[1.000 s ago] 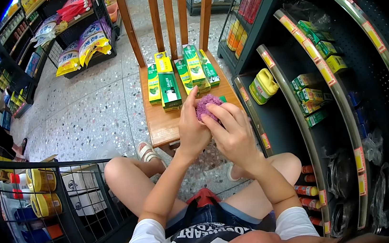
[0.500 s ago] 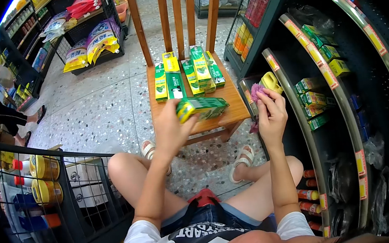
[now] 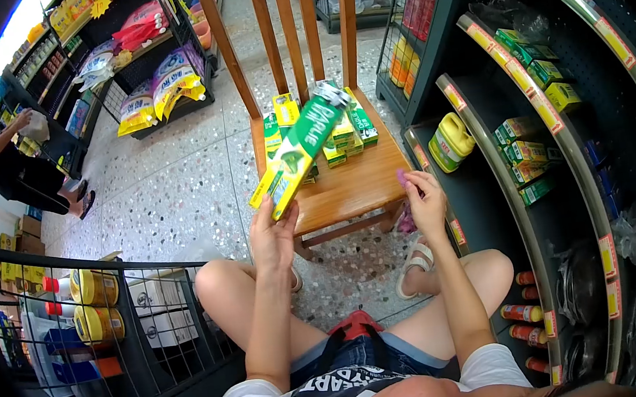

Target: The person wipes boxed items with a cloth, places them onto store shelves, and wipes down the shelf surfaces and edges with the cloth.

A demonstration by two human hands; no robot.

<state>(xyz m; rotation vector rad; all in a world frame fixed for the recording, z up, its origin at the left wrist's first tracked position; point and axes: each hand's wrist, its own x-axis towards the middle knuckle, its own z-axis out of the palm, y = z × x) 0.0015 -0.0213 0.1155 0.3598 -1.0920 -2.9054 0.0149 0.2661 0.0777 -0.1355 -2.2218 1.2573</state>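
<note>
The left hand (image 3: pixel 271 235) is mine to call first: thumb and fingers pinch the near end of a green-and-yellow box (image 3: pixel 301 153), raised and slanting away to the far right, over the chair (image 3: pixel 360 186). My right hand (image 3: pixel 425 198) pinches a purple cloth (image 3: pixel 405 220), which dangles by the near right corner of the seat, well apart from the box. So, no contact between cloth and carton at this instant!

Now the tally. On the far part of the seat lie more cartons, a left cluster (image 3: pixel 271 133) and a right cluster (image 3: pixel 363 125); the lifted box hides some, so I can't give a full count. I judge we're midway: several cartons are set down, this one isn't down yet. Whether the cloth has been over any of them, I can't tell. Across to the right, similar small boxes (image 3: pixel 528 151) sit on the shelf (image 3: pixel 500 178), out of both hands, and a yellow jug (image 3: pixel 450 142) stands nearer the chair.
</note>
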